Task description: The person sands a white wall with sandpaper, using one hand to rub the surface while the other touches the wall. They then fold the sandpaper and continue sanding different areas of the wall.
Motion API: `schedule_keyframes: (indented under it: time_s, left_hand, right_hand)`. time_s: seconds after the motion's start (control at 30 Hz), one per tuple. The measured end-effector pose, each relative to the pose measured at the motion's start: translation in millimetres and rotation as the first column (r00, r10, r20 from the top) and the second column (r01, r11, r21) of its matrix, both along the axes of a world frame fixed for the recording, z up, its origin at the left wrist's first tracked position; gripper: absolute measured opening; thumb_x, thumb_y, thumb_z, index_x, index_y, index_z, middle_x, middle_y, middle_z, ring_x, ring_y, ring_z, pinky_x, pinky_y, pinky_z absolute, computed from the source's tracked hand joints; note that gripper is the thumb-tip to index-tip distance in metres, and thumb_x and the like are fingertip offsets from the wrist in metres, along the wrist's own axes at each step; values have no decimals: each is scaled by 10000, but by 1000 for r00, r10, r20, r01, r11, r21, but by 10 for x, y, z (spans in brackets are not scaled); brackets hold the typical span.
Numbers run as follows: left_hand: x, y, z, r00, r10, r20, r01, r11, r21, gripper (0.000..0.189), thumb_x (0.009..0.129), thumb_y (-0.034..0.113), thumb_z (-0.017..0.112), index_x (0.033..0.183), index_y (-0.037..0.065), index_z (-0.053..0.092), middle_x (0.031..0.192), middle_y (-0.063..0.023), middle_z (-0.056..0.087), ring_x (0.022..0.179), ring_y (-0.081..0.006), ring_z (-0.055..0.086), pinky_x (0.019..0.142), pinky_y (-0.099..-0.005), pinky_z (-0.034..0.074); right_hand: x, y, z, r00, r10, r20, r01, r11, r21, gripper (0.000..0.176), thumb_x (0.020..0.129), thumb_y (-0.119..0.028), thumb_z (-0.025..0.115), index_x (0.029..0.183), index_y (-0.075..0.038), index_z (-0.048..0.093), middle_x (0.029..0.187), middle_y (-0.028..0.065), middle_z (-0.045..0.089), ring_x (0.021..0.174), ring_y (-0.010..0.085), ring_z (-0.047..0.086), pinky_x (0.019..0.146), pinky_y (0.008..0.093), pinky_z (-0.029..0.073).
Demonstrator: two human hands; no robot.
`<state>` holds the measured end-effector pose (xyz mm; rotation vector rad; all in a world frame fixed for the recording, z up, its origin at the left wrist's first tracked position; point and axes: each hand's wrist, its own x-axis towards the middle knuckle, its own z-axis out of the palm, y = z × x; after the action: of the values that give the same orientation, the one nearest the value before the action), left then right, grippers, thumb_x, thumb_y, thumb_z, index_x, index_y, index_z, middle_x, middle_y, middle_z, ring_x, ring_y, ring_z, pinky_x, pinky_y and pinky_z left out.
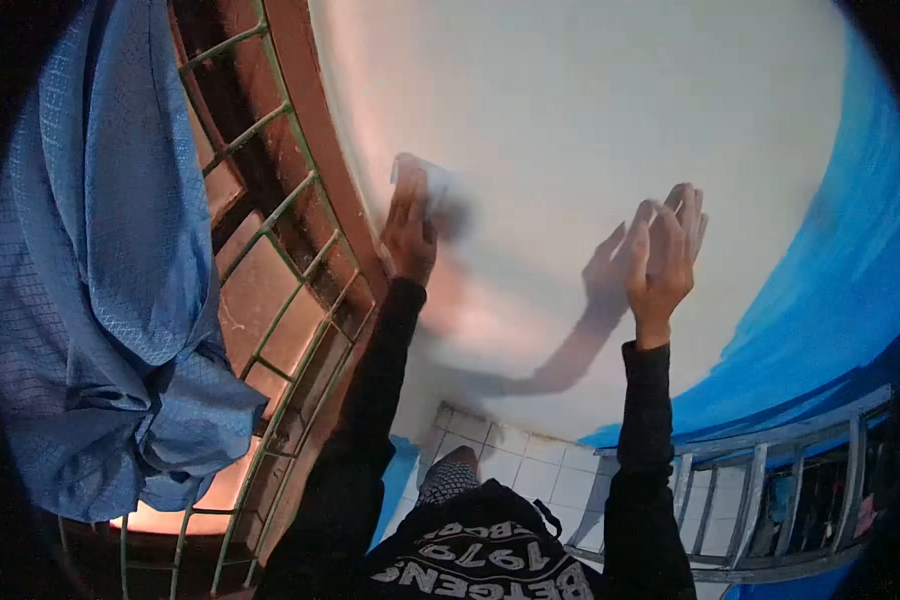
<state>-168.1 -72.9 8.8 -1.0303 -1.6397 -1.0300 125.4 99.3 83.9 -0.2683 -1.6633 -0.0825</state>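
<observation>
Up against the white wall (570,100), beside the brown window frame, is my left hand (410,238). Its fingers press flat over a thin, pale grey sheet (434,174) that looks like a piece of sandpaper; part of it is covered by the fingers. Farther right, my right hand (670,245) is raised at the same wall with fingers apart and slightly bent, holding nothing. Its shadow falls on the wall to its left. Both arms are in black sleeves and stretched upward.
A blue curtain (120,250) hangs bunched at the left, in front of green window bars (280,215). Blue paint (820,290) covers the wall's right part. Low at right is a grey ladder (755,490); white tiles (500,465) lie below.
</observation>
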Motion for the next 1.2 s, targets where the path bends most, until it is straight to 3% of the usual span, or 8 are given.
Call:
schedule_keyframes:
  time_s: [0.07,0.23,0.43,0.67,0.87,0.9,0.97,1.2]
  left_hand:
    - [206,-144,-166,989,-116,88,122,990,-65,741,756,-155,497,1461,72,522,1499,-161,510,1388,-355,487,1123,-421,455]
    - [386,-412,-281,970,-182,163,207,967,-146,727,766,-183,481,1453,49,519,1533,-157,476,1432,-341,439,1165,-442,419]
    - [89,-163,786,993,-116,-24,117,993,14,696,773,-168,503,1433,52,532,1490,-202,506,1405,-363,464,1156,-436,430]
    - [137,-189,-265,989,-144,44,148,982,-120,706,777,-175,493,1443,58,527,1520,-194,477,1428,-348,443,1182,-436,404]
    - [256,-261,-5,980,-196,25,194,980,49,688,806,-138,511,1459,79,531,1518,-179,490,1445,-343,427,1182,-437,386]
    - [203,-199,174,985,-171,-38,174,978,116,425,1025,41,436,1441,27,522,1466,-239,522,1411,-323,474,1074,-400,496]
    - [148,-113,465,995,-103,8,103,992,72,430,1019,44,447,1443,22,518,1453,-240,535,1398,-324,488,1050,-407,510]
    - [278,-233,-479,986,-158,56,161,985,-59,429,1036,97,472,1459,48,521,1444,-212,559,1359,-335,531,1090,-419,478]
  right_hand:
    - [27,62,50,1000,-14,-20,15,999,37,326,939,-96,627,1264,-91,632,1500,191,524,1455,392,412,1198,587,269]
    - [-49,222,-85,995,-99,-7,99,992,81,325,953,-152,627,1275,-112,618,1494,154,543,1459,355,419,1220,568,228]
    - [-120,342,-229,984,-176,-13,176,969,176,334,949,-217,646,1267,-118,633,1443,134,597,1446,317,448,1243,532,179]
    - [-95,271,-203,985,-170,0,167,969,181,354,942,-239,657,1269,-104,643,1413,129,624,1425,316,476,1241,523,180]
    - [-117,288,-244,977,-214,-7,211,958,194,336,948,-255,651,1242,-92,657,1383,141,643,1416,325,486,1240,525,179]
    - [-120,300,-247,977,-215,3,210,956,204,336,948,-255,651,1242,-92,657,1383,141,643,1416,325,486,1240,525,179]
    - [-120,320,-271,978,-207,-7,205,958,201,342,948,-258,653,1245,-88,653,1386,143,641,1415,330,486,1240,530,177]
    - [-107,307,-299,972,-234,7,229,955,187,361,950,-287,652,1254,-93,644,1402,133,630,1416,331,483,1240,540,178]
